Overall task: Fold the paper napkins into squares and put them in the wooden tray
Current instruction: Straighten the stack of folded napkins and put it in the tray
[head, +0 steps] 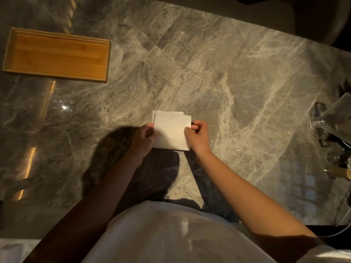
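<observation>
A stack of white paper napkins (170, 130) is held just above the grey marble table (218, 76), in the middle of the view. My left hand (143, 140) pinches its left edge and my right hand (197, 138) pinches its right edge. The napkin edges fan out slightly at the top left corner of the stack. The wooden tray (57, 55), a long shallow rectangle, lies at the far left of the table with nothing in it, well away from both hands.
Clear glassware (330, 120) stands at the right edge of the table, with a cork-topped item (340, 172) below it. A dark chair back (284, 14) sits beyond the far edge. My white shirt (161, 234) fills the bottom of the view.
</observation>
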`<state>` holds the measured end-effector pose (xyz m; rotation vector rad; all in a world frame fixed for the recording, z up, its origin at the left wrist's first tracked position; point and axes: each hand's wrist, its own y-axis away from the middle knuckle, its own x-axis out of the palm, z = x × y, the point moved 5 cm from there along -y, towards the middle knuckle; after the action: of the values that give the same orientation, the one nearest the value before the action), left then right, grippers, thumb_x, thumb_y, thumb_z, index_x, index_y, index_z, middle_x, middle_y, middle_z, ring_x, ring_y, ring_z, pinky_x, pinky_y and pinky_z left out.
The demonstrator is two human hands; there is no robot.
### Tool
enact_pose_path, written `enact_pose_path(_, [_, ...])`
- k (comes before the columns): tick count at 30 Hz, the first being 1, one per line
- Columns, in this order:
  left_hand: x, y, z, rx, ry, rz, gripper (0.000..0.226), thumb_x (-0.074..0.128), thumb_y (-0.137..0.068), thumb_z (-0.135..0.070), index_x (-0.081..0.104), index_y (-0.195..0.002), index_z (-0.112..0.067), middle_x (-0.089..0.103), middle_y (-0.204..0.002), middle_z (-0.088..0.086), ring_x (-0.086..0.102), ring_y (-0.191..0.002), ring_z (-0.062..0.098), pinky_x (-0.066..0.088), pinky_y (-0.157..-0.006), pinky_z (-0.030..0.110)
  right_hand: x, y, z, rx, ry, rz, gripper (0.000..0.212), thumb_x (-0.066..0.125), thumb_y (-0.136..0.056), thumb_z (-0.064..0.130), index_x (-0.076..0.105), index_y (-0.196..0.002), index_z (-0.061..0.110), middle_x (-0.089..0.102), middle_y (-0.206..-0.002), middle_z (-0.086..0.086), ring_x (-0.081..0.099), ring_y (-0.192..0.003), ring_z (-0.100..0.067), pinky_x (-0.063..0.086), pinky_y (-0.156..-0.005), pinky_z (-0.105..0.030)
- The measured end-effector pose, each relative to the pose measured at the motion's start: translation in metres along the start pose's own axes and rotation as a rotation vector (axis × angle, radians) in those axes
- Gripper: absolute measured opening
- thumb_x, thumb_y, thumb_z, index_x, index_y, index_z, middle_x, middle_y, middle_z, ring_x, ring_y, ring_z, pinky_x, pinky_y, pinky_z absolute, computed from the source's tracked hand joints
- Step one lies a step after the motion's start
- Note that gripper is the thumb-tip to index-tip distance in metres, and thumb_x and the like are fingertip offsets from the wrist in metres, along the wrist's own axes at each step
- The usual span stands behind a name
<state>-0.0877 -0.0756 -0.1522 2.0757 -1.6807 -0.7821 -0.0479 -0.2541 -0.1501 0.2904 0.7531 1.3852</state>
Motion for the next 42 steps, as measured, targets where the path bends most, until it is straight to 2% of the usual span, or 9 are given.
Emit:
enact_pose_path(3, [0.0, -0.004, -0.001, -0.043, 0.018, 0.031, 0.022, 0.056, -0.088, -0.013, 0.06, -0.109, -0.019, 0.064, -0.114, 0.007, 0.057, -0.105, 0.02, 0.046, -0.092, 0.035, 0.0, -0.004, 0.0, 0.028, -0.023, 0.001, 0.034, 0.059, -0.09, 0.017, 0.048, -0.118, 0.002, 0.052, -0.085, 0.001, 0.054, -0.078, -0.013, 0.05, -0.081, -0.036])
enact_pose_path(6, [-0.001, -0.005, -0.001, -0.052, 0.045, 0.044, 0.025, 0.056, -0.088, -0.015, 0.058, -0.111, -0.025, 0.064, -0.116, 0.006, 0.057, -0.107, 0.021, 0.047, -0.087, 0.033, 0.001, -0.005, -0.002, 0.044, -0.033, 0.003, 0.033, 0.061, -0.09, 0.023, 0.05, -0.115, 0.003, 0.054, -0.085, 0.001, 0.055, -0.079, -0.013, 0.05, -0.083, -0.035])
enact_pose_path(12, [-0.001, -0.006, 0.004, -0.093, 0.061, 0.063, 0.04, 0.051, -0.087, -0.004, 0.054, -0.123, -0.019, 0.062, -0.119, 0.01, 0.056, -0.113, 0.026, 0.045, -0.1, 0.046, 0.0, -0.002, -0.002, 0.02, -0.049, 0.032, 0.024, 0.064, -0.089, 0.025, 0.051, -0.102, 0.01, 0.056, -0.085, 0.003, 0.056, -0.073, -0.008, 0.05, -0.069, -0.026])
enact_pose_path(19, [0.0, -0.007, 0.006, -0.098, 0.051, 0.016, 0.043, 0.05, -0.084, -0.003, 0.052, -0.123, -0.021, 0.06, -0.12, 0.011, 0.054, -0.112, 0.026, 0.044, -0.101, 0.05, -0.001, -0.003, 0.006, -0.121, 0.018, 0.044, 0.012, 0.059, -0.088, 0.003, 0.06, -0.1, 0.004, 0.048, -0.061, 0.006, 0.046, -0.056, -0.005, 0.044, -0.058, -0.018])
enact_pose_path(27, [-0.003, -0.006, 0.004, -0.028, 0.028, -0.156, 0.051, 0.048, -0.087, -0.006, 0.038, -0.134, -0.021, 0.049, -0.131, 0.009, 0.048, -0.115, 0.023, 0.047, -0.091, 0.038, 0.008, -0.01, 0.019, -0.195, -0.044, 0.076, 0.023, 0.056, -0.088, -0.003, 0.059, -0.109, 0.004, 0.056, -0.07, 0.004, 0.053, -0.058, 0.002, 0.048, -0.06, -0.013])
enact_pose_path(33, [0.002, -0.003, 0.003, -0.021, -0.17, -0.247, 0.056, 0.049, -0.087, -0.003, 0.033, -0.14, -0.007, 0.034, -0.138, 0.017, 0.038, -0.125, 0.026, 0.029, -0.093, 0.019, 0.011, -0.019, 0.012, -0.14, -0.009, 0.072, 0.033, 0.059, -0.089, 0.002, 0.055, -0.122, 0.004, 0.061, -0.107, -0.011, 0.058, -0.094, -0.014, 0.05, -0.082, -0.019])
enact_pose_path(36, [0.004, -0.002, 0.003, -0.034, -0.196, -0.259, 0.06, 0.052, -0.087, -0.006, 0.029, -0.143, -0.006, 0.029, -0.144, 0.018, 0.031, -0.132, 0.028, 0.027, -0.105, 0.028, 0.012, -0.017, 0.01, -0.134, 0.008, 0.047, 0.031, 0.055, -0.091, 0.001, 0.055, -0.122, 0.002, 0.061, -0.116, -0.015, 0.058, -0.1, -0.017, 0.051, -0.087, -0.024])
enact_pose_path(39, [0.005, 0.002, 0.003, -0.069, -0.114, -0.275, 0.058, 0.049, -0.09, -0.011, 0.026, -0.144, -0.011, 0.027, -0.146, 0.014, 0.034, -0.13, 0.026, 0.03, -0.1, 0.03, 0.011, -0.015, 0.004, -0.075, -0.004, -0.016, 0.029, 0.049, -0.093, 0.003, 0.053, -0.122, 0.004, 0.06, -0.119, -0.016, 0.057, -0.097, -0.019, 0.049, -0.09, -0.036])
enact_pose_path(42, [0.011, 0.005, -0.001, -0.088, -0.038, -0.293, 0.055, 0.045, -0.094, -0.014, 0.025, -0.145, -0.012, 0.031, -0.146, 0.012, 0.036, -0.13, 0.026, 0.03, -0.1, 0.029, 0.018, -0.011, 0.003, -0.041, 0.005, -0.021, 0.028, 0.042, -0.096, 0.006, 0.049, -0.123, 0.005, 0.059, -0.116, -0.014, 0.054, -0.092, -0.019, 0.047, -0.083, -0.036])
